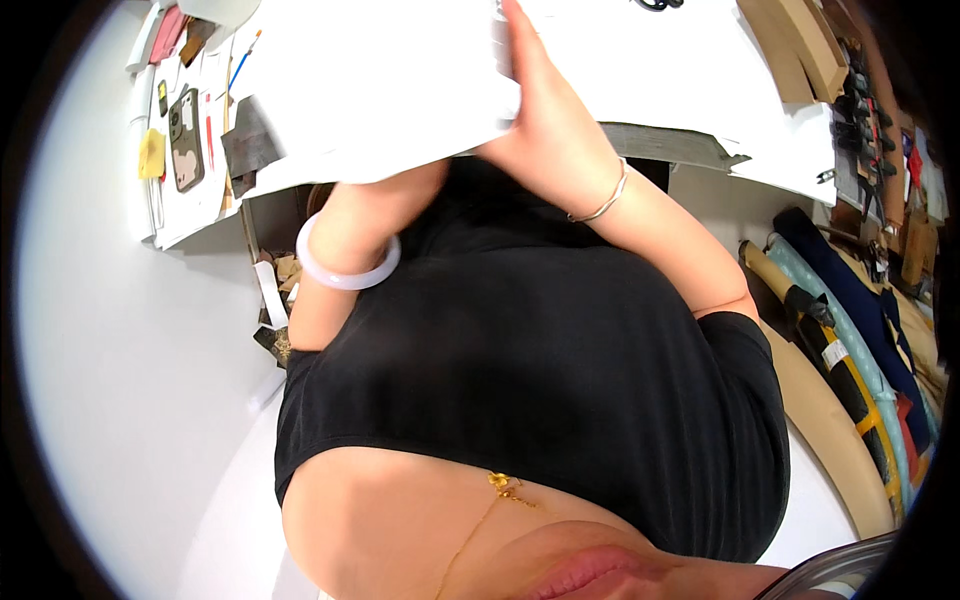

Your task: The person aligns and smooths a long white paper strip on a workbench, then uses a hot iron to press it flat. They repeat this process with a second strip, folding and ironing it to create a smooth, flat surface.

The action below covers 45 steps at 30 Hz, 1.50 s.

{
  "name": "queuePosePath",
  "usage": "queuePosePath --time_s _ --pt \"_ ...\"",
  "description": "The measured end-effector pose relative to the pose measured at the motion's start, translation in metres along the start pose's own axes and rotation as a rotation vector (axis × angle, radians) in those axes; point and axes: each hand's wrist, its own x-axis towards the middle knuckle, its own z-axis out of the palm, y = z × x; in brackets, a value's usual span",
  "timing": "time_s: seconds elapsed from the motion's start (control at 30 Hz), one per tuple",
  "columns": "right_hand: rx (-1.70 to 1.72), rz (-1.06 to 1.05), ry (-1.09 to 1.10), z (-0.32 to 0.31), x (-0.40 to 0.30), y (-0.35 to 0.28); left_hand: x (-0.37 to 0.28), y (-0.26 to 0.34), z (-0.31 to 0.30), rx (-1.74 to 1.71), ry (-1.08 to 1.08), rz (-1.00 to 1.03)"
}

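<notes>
A large white sheet or board, overexposed, is raised above the worktable in front of me. My right hand lies along its right edge, fingers up, with a grey strip showing beside them. From below, my left hand reaches under the near edge; its fingers are hidden by the white piece, so its grip cannot be seen. A pale bangle circles the left wrist and a thin metal bracelet the right one.
At the left of the table lie a phone, a paintbrush, a yellow piece and dark grey scraps. Cardboard and black tools are at the right. Fabric or material rolls lean below them.
</notes>
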Motion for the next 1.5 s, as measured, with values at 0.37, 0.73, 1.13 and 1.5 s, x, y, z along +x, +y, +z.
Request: queuePosePath --time_s 0.37,0.73,1.13,1.5 --pt "0.563 0.653 0.759 -0.075 -0.059 0.076 0.008 -0.027 0.056 0.290 -0.236 0.007" --pt "0.439 0.763 0.761 -0.139 -0.091 0.095 -0.002 -0.048 0.077 0.465 -0.257 0.025" --pt "0.428 0.770 0.801 -0.193 -0.113 0.115 0.001 -0.046 0.074 0.434 -0.281 -0.015" --pt "0.418 0.825 0.884 -0.234 -0.123 0.121 0.004 -0.044 0.071 0.453 -0.298 -0.016"
